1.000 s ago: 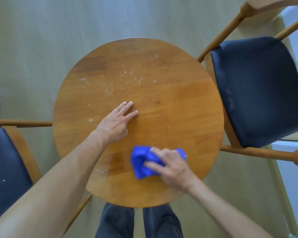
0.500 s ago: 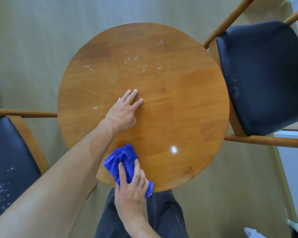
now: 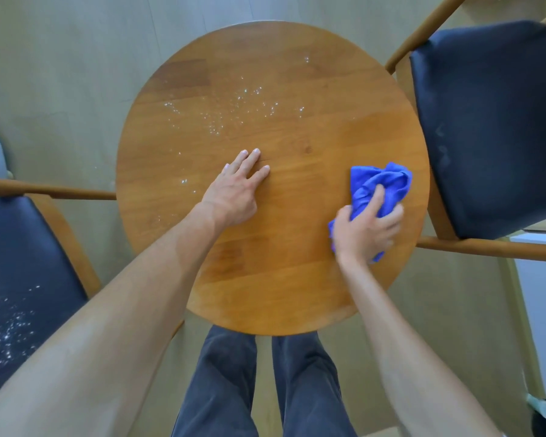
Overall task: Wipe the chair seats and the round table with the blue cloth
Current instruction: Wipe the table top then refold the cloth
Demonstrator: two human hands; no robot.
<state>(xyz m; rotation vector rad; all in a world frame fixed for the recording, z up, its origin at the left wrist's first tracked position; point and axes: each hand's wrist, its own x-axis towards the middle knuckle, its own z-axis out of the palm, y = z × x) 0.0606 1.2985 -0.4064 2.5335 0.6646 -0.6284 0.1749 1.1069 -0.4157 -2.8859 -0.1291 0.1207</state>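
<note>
The round wooden table [image 3: 297, 279] fills the middle of the view, with white specks [image 3: 234, 111] scattered over its far half. My right hand [image 3: 366, 231] grips the bunched blue cloth [image 3: 385, 184] against the tabletop near the right edge. Flat on the wood at the centre lies my left hand [image 3: 237, 190], fingers straight and pointing away from me. A chair with a dark seat [image 3: 492, 121] stands to the right of the table. Another dark chair seat [image 3: 22, 279] at the lower left carries white specks.
Wooden chair rails [image 3: 486, 247] reach toward the table from the right, and one rail [image 3: 51, 190] from the left. My legs in dark trousers [image 3: 259, 389] stand at the table's near edge. The floor is pale wood.
My right hand has swept the blue cloth from the table's near edge across to its right side. My left hand has stayed flat at the centre.
</note>
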